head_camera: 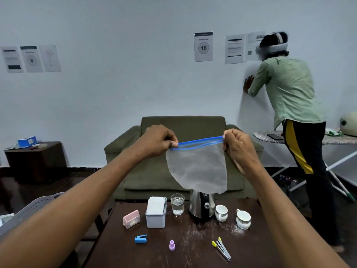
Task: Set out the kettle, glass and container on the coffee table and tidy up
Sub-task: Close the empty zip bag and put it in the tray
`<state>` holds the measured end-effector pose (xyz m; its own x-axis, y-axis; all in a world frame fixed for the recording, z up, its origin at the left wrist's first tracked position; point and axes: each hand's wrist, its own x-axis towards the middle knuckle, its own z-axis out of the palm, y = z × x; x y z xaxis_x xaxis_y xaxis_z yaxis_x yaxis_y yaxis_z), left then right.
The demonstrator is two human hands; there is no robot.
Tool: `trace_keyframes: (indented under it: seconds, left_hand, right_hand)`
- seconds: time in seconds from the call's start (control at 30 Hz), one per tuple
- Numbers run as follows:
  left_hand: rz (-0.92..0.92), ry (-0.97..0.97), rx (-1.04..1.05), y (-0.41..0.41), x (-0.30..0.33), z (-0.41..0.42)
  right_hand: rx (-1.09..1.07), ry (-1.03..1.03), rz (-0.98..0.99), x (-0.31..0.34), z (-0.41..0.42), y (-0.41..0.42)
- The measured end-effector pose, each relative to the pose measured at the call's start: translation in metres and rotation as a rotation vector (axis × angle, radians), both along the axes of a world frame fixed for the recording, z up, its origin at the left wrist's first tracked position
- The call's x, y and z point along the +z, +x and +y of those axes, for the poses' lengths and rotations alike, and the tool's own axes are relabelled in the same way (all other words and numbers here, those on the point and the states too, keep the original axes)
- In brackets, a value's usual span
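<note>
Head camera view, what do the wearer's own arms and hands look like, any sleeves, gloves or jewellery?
Both forearms are bare, with no sleeves in view. The left hand and right hand wear no gloves, and no rings, watch or bracelet are visible.

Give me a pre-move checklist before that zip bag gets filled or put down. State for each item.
1. Left hand pinches zip bag at its blue strip: ok.
2. Right hand pinches the other end: ok.
3. Bag is empty: ok, looks so.
4. Zip seal open or closed: cannot tell.
5. Kettle, glass and grey container stand on the coffee table: ok.
6. Table tidied: not ok; stapler and tweezers lie loose.
</note>
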<state>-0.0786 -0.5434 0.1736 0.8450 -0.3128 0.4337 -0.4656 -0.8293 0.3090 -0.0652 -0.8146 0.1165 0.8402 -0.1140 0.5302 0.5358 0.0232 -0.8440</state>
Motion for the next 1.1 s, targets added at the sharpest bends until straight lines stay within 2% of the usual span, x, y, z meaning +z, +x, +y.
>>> trace_keyframes:
  seconds: [0.13, 0.23, 0.4, 0.43, 0.5, 0.6, 0.7, 0.77, 0.87, 0.93, 1.0, 1.1]
  left_hand:
    - [0.044, -0.148, -0.023, 0.004, -0.007, 0.019]
    - [0.046, -0.283, -0.018, 0.010, -0.003, 0.024]
    - [0.000, -0.445, 0.094, 0.023, 0.002, 0.028]
    - [-0.007, -0.478, 0.103, 0.026, 0.001, 0.028]
    - [0.007, -0.618, 0.072, 0.027, -0.004, 0.027]
    - [0.258, -0.915, -0.040, 0.022, -0.025, 0.026]
    - [0.383, -0.831, -0.194, 0.018, -0.048, 0.028]
    - [0.293, -0.788, -0.231, 0.018, -0.053, 0.029]
    - [0.126, -0.878, -0.266, 0.018, -0.046, 0.027]
    - [0.090, -0.922, -0.324, 0.017, -0.043, 0.027]
    - [0.108, -0.882, -0.342, 0.013, -0.042, 0.029]
    - [0.120, -0.735, -0.296, 0.011, -0.045, 0.034]
  right_hand:
    - [0.185, 0.071, 0.045, -0.009, 0.015, -0.001]
    - [0.373, -0.005, 0.159, -0.022, 0.027, -0.002]
    - [0.557, 0.070, 0.260, -0.037, 0.033, -0.006]
    - [0.495, 0.034, 0.216, -0.037, 0.035, -0.006]
    - [0.197, -0.072, 0.120, -0.035, 0.039, -0.002]
    - [-0.079, -0.012, 0.114, -0.031, 0.046, 0.004]
    - [-0.151, 0.018, 0.153, -0.026, 0.050, 0.006]
    - [-0.142, 0.028, 0.148, -0.027, 0.050, 0.007]
    - [-0.204, -0.011, 0.068, -0.029, 0.045, 0.005]
    - [-0.234, -0.066, -0.004, -0.028, 0.042, 0.005]
    - [-0.169, -0.097, -0.041, -0.025, 0.039, 0.005]
    - [0.082, -0.253, -0.010, -0.021, 0.031, 0.003]
